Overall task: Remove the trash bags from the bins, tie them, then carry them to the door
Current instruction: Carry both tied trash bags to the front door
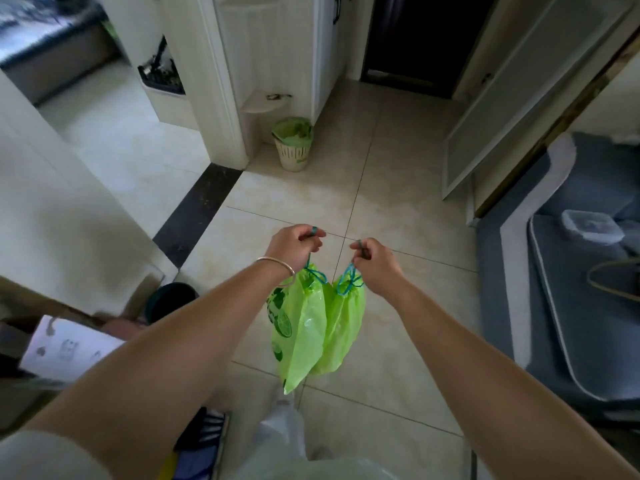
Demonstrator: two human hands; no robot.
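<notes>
Two bright green trash bags hang side by side over the tiled floor, each cinched by a blue drawstring. My left hand [294, 244] grips the drawstring of the left trash bag [298, 327], which has dark printing on it. My right hand [375, 263] grips the drawstring of the right trash bag [346, 323]. Both bags touch each other and hang clear of the floor. Ahead stands a cream bin [293, 145] lined with another green bag, against a white cabinet. A dark doorway [415, 39] lies beyond it.
A white sliding door panel [519, 98] stands at the right, with a grey rug [571, 289] and a plastic container [590, 226] beyond it. A dark bucket [173, 299] and papers [65, 348] sit at lower left. A white wall [52, 202] runs along the left.
</notes>
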